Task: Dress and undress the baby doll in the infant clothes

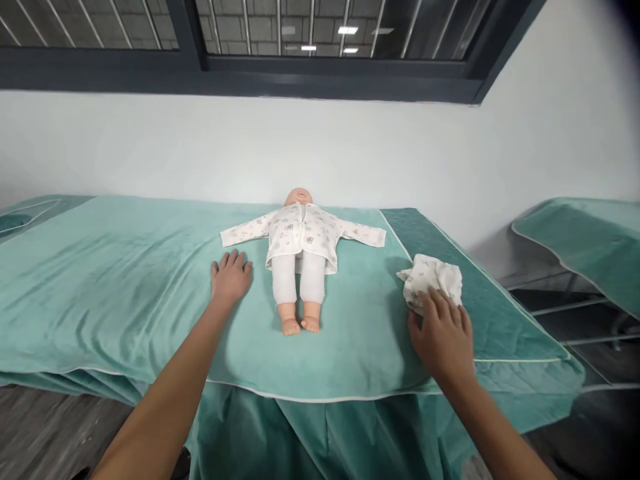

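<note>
A baby doll [300, 323] lies on its back on the green bedspread [150, 287], its head toward the wall. It wears a white patterned long-sleeved top [305, 230] with the sleeves spread sideways, and white leggings [313, 277]. To the left of the doll, my left hand [231, 275] rests on the bedspread below the sleeve, fingers apart and holding nothing. At the right, my right hand [445, 333] lies with its spread fingers on a folded white patterned cloth [434, 273]. The thumb is beside the cloth, and no grip on it shows.
Behind the bed rises a white wall [250, 147] with a dark-framed, barred window [330, 77]. Another green-covered surface [590, 233] stands at the right, beside metal bars. The bedspread's front edge hangs down toward the grey floor [55, 427].
</note>
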`<state>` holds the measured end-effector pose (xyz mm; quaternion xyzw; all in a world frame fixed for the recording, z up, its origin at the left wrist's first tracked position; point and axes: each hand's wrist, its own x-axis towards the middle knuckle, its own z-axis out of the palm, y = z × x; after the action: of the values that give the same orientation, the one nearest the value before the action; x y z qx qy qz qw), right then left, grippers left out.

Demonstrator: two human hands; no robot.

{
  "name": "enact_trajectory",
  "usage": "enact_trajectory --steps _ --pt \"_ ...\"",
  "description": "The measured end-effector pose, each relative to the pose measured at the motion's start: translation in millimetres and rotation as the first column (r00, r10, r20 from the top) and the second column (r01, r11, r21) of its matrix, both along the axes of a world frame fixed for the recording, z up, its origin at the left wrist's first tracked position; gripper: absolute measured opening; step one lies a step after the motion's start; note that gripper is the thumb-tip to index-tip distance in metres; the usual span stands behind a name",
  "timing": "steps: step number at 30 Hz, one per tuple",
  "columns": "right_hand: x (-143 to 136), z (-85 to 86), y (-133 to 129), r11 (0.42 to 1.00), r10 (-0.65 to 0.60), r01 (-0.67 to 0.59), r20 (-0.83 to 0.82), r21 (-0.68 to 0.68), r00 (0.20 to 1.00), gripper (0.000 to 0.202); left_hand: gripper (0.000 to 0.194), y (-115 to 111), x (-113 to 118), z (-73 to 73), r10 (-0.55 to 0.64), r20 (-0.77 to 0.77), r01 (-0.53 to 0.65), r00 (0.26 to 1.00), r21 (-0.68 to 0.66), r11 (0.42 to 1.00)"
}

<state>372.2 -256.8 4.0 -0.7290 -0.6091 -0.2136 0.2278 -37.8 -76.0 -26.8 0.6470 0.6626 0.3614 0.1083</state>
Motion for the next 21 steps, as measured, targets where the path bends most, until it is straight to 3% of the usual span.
enact_trajectory --steps 3,6,8,10,11,13,15,17,19,21 --pt "16.7 15.4 -3.9 0.975 -0.142 0.164 0.146 -0.152 0.979 0.034 0.041 -15.9 3.6 3.6 -0.025 -0.093 0.022 0.995 -0.041 0.999" --pt "23.7 33.2 8.5 0.934 -0.140 0.199 0.206 -0.298 0.968 0.032 0.042 -37.4 8.1 13.6 -0.071 -0.118 0.054 0.990 -0.142 0.988" --pt "21.3 46.1 21.3 0.907 -0.145 0.148 0.036 -0.395 0.989 0.028 0.041 -55.5 12.0 26.0 -0.111 0.053 0.120 0.992 -0.201 0.972" --pt "9.5 60.2 32.6 0.897 -0.164 0.010 -0.311 -0.443 0.936 0.025 0.039 -76.0 18.3 43.6 -0.144 0.369 0.240 0.918 -0.230 0.943" --pt "-0.8 68.1 36.4 0.902 -0.161 -0.080 -0.503 -0.424 0.849 0.025 0.039 -86.6 22.9 54.1 -0.157 0.525 0.307 0.837 -0.213 0.928" --pt "-30.4 86.3 39.3 0.913 -0.072 -0.283 -0.800 -0.293 0.596 0.029 0.038 -107.7 35.3 77.1 -0.176 0.674 0.374 0.717 -0.160 0.914" --pt "-68.1 107.4 37.4 0.899 0.016 -0.415 -0.935 -0.141 0.354 0.029 0.041 -127.2 50.4 100.7 -0.290 0.723 0.483 0.627 -0.069 0.873" --pt "-106.4 129.9 34.4 0.888 0.098 -0.459 -0.976 -0.002 0.193 0.033 0.058 -143.3 65.2 122.5 -0.469 0.725 0.639 0.504 0.052 0.767" --pt "-138.3 151.9 33.1 0.853 0.202 -0.501 -0.978 0.149 0.053 0.038 0.075 -153.8 76.6 140.8 -0.623 0.629 0.717 0.465 0.146 0.682" --pt "-160.2 172.7 34.0 0.785 0.331 -0.551 -0.944 0.282 -0.012 0.046 0.078 -157.6 82.6 155.1 -0.716 0.458 0.703 0.526 0.240 0.670"
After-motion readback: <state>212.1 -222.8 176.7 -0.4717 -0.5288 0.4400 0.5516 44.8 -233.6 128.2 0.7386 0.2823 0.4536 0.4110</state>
